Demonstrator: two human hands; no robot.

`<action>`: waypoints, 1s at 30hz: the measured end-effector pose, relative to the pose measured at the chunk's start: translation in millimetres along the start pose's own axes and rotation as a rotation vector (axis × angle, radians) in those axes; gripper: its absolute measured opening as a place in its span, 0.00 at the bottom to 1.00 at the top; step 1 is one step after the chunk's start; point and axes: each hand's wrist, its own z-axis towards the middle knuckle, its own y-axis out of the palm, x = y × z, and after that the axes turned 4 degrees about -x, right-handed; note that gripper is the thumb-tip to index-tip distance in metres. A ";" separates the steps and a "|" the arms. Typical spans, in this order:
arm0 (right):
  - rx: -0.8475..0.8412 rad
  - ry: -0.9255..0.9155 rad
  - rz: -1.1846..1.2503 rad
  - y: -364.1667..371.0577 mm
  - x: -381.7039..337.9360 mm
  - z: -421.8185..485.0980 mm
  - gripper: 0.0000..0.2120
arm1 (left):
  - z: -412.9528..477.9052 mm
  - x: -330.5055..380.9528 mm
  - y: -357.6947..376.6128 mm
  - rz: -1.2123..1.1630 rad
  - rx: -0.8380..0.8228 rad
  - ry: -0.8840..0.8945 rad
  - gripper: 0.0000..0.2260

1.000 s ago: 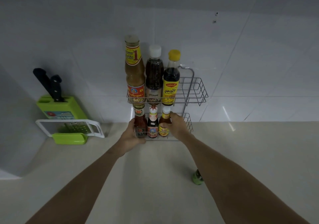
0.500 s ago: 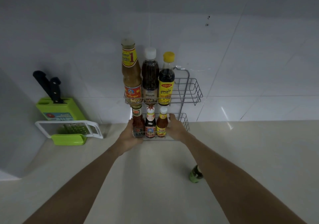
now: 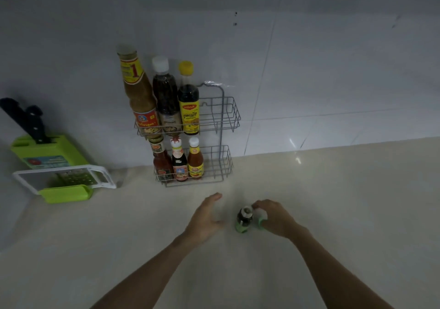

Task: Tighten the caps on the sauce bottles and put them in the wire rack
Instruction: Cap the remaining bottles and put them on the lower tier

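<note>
A grey wire rack [image 3: 225,118] hangs on the tiled wall. Its upper tier holds three tall sauce bottles [image 3: 164,99], its lower tier three small ones [image 3: 178,163]; the right part of each tier is bare. On the counter stands a small dark bottle with a green label [image 3: 242,221], its mouth showing without a cap. My right hand [image 3: 276,219] is at the bottle's right side, fingers curled around a green cap [image 3: 261,221], fingertips near the bottle's mouth. My left hand [image 3: 206,218] hovers open just left of the bottle, not touching it.
A green knife block with black-handled knives [image 3: 45,149] and a white-and-green grater [image 3: 64,182] sit at the left against the wall. The beige counter [image 3: 333,213] stretches wide to the right and towards me.
Both hands have pulled back from the rack's lower tier towards me. They are now at the small green-labelled bottle on the counter, the right hand on its cap.
</note>
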 end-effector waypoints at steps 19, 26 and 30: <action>0.318 -0.334 0.193 -40.5 -25.4 -28.7 0.18 | 13.1 21.1 46.9 -0.060 0.177 0.072 0.14; 0.178 -0.522 0.057 -83.0 -63.4 -39.0 0.18 | -6.7 35.2 12.1 -0.116 0.179 0.093 0.18; 0.103 -0.553 0.049 -92.9 -75.8 -43.6 0.19 | -19.7 39.7 -2.5 -0.191 0.085 0.062 0.17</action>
